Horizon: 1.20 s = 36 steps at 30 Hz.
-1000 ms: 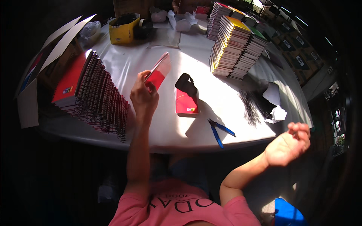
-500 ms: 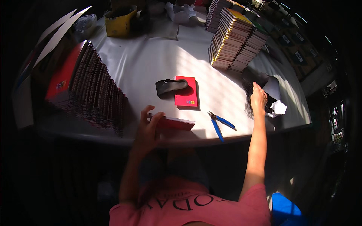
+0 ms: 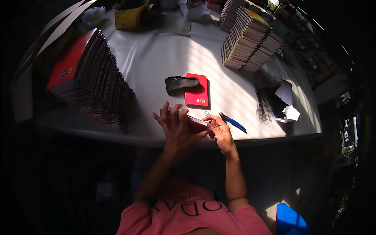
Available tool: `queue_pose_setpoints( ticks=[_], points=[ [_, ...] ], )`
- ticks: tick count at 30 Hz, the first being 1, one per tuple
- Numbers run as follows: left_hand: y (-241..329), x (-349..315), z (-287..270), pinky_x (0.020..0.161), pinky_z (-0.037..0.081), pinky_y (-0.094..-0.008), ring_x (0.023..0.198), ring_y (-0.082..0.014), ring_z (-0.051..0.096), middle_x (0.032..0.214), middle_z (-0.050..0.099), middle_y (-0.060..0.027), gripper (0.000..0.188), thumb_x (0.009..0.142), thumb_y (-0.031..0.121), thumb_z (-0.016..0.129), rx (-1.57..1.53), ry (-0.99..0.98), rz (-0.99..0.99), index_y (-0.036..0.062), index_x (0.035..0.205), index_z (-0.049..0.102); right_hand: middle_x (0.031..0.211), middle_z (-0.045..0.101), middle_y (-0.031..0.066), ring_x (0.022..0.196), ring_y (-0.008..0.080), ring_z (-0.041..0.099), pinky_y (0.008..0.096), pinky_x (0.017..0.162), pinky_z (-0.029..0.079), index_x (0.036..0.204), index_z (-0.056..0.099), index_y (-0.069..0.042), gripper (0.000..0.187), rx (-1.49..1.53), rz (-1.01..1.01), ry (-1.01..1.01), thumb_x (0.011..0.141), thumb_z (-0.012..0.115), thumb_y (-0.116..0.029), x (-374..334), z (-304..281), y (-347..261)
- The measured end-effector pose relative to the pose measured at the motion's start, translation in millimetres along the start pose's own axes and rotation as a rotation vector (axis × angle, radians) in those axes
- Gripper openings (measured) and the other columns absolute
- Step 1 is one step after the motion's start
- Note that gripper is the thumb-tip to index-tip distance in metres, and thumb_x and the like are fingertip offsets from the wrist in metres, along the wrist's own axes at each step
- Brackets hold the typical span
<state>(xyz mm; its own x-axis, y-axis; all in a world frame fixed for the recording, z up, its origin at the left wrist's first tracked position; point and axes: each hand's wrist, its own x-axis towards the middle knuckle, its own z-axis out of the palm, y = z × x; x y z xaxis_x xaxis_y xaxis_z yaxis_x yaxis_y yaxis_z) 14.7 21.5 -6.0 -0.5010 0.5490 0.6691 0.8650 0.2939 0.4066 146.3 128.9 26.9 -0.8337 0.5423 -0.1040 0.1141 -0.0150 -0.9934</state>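
Note:
My left hand (image 3: 178, 127) grips a small red notebook (image 3: 199, 123) at the table's near edge, its row of punched holes facing up. At the notebook's right end, my right hand (image 3: 222, 135) pinches a thin spiral binding coil (image 3: 206, 114), one end of which sticks up above the fingers. Whether the coil passes through any hole is hidden by the fingers. Just right of that hand lie blue-handled wire cutters (image 3: 235, 124). Beyond the hands is another red notebook (image 3: 196, 94) lying flat, with a black curved object (image 3: 181, 84) resting partly across it.
A tall stack of red spiral notebooks (image 3: 103, 74) leans at left. Yellow-edged notebook stacks (image 3: 248, 41) stand at back right. Loose coils (image 3: 264, 107) lie at right beside crumpled white paper (image 3: 290, 113). A yellow container (image 3: 127, 17) sits at the back.
My right hand has come left from the pile of coils to the notebook, now with a coil. My left hand has shifted right, its fingers over the notebook's punched edge.

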Motion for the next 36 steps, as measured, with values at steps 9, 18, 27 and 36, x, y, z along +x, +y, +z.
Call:
queue_pose_setpoints(
  ticks=[9, 18, 27, 36],
  points=[
    [5.1, 8.7, 2.3, 0.092, 0.026, -0.0582, 0.106, -0.0316, 0.037, 0.099, 0.039, -0.0113, 0.073, 0.05, 0.057, 0.079, -0.011, 0.099, 0.01, 0.0122, 0.092, 0.041, 0.081, 0.047, -0.0034, 0.067, 0.0048, 0.04, 0.0193, 0.061, 0.035, 0.121, 0.054, -0.006, 0.029, 0.04, -0.028, 0.008, 0.097, 0.048, -0.021, -8.4, -11.8, -5.4],
    [-7.3, 4.0, -9.1, 0.092, 0.029, -0.0538, 0.106, -0.032, 0.037, 0.104, 0.043, -0.0104, 0.067, 0.048, 0.05, 0.078, 0.054, 0.125, 0.005, 0.0133, 0.094, 0.046, 0.079, 0.054, 0.0019, 0.071, 0.0101, 0.048, 0.0243, 0.068, 0.042, 0.122, 0.058, -0.006, 0.033, -0.344, -0.229, 0.095, 0.097, 0.046, -0.025, -9.4, -7.0, -18.1],
    [-9.5, -0.2, -1.0, 0.089, 0.027, -0.057, 0.106, -0.0271, 0.041, 0.1, 0.046, -0.004, 0.055, 0.049, 0.051, 0.078, 0.024, 0.208, 0.039, 0.0158, 0.084, 0.054, 0.084, 0.062, 0.0064, 0.077, 0.0167, 0.06, 0.0271, 0.07, 0.048, 0.103, 0.071, -0.009, 0.022, -0.553, -0.458, 0.273, 0.081, 0.069, -0.01, -1.9, 7.9, -16.2],
    [-6.1, 7.4, -9.9, 0.089, 0.028, -0.0527, 0.098, -0.0272, 0.041, 0.09, 0.045, -0.0055, 0.065, 0.052, 0.065, 0.075, 0.06, 0.073, -0.003, 0.0134, 0.087, 0.056, 0.082, 0.062, 0.0081, 0.064, 0.012, 0.057, 0.0248, 0.061, 0.046, 0.116, 0.064, -0.009, 0.028, -0.338, 0.031, -0.127, 0.093, 0.057, -0.023, 1.6, -6.0, -36.9]
  ],
)
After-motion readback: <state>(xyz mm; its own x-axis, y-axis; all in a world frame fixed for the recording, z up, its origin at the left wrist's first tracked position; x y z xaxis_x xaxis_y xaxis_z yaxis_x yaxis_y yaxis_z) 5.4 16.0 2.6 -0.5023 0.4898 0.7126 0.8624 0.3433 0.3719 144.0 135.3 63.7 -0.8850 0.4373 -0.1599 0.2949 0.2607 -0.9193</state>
